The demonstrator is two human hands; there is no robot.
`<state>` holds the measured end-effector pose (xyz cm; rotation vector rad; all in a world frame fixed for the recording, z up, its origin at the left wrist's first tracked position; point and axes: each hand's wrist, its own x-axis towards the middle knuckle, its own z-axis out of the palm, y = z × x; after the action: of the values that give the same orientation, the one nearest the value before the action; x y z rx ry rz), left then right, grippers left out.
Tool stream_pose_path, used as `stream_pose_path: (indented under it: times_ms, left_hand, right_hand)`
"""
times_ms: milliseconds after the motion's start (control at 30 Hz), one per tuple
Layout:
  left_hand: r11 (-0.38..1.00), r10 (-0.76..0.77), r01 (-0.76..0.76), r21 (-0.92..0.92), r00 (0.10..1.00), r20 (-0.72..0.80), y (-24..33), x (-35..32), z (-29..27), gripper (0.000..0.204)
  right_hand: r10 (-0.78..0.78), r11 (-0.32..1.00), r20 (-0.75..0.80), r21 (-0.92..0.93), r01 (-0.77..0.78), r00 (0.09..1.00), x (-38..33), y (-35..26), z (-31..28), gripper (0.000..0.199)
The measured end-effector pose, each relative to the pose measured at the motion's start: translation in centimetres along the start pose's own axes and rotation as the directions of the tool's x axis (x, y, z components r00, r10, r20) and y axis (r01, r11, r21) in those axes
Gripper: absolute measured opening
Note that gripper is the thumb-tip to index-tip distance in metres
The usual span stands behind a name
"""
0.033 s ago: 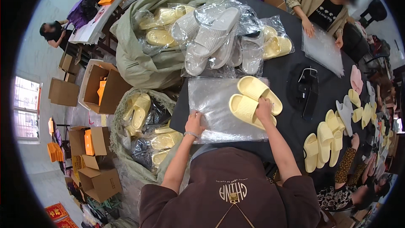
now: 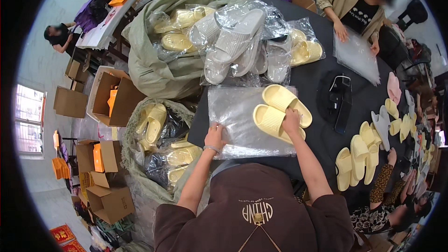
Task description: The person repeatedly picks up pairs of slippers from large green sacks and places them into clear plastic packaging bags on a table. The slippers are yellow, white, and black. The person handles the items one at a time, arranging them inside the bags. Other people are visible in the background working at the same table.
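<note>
Bare black table point(image 2: 322, 158) between right hand point(image 2: 291, 120) and yellow slipper row point(image 2: 358, 158) at right edge, passable from near edge. Black device point(image 2: 343, 102) blocks mid-lane; gap on its left leads toward far edge, squeezed between bagged slippers point(image 2: 240, 37) and plastic bag stack point(image 2: 357, 58) under co-worker's hands point(image 2: 342, 34). Bagged slippers block straight ahead. Sacks point(image 2: 158, 72) crowd left edge.

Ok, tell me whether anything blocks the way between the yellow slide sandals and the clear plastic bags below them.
Nothing visible does. The right hand holds the yellow slide sandals over the right part of the clear plastic bags; the left hand is at their left edge, apart from the sandals.
</note>
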<state>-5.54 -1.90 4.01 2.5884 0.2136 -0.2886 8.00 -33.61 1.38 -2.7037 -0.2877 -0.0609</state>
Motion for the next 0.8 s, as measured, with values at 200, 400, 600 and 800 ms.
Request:
stream_pose_path:
  times_ms: [200, 400, 600, 800]
  left_hand:
    - [0.957, 0.129, -0.095, 0.275, 0.986, -0.108, -1.9, 5.7, 1.0, 0.087]
    - [0.917, 0.04, -0.1, 0.387, 0.986, 0.16, 0.8, 10.9, -1.9, 0.119]
    - [0.933, -0.034, -0.062, 0.354, 0.965, 0.259, -0.3, 12.5, -0.9, 0.126]
    - [0.937, -0.048, -0.043, 0.348, 0.968, 0.247, 0.1, 12.7, -0.8, 0.124]
  right_hand:
    - [-0.011, 1.0, 0.069, 0.027, 0.009, 0.998, 0.2, 0.2, -0.1, 0.035]
    - [-0.018, 0.988, 0.068, 0.151, 0.007, 0.998, 0.6, 0.6, -1.4, 0.026]
    - [0.033, 0.971, -0.254, 0.236, 0.029, 0.967, 0.7, 0.2, -12.4, 0.02]
    - [0.21, 0.948, -0.608, -0.064, -0.311, 0.766, -3.5, 9.9, -24.0, 0.008]
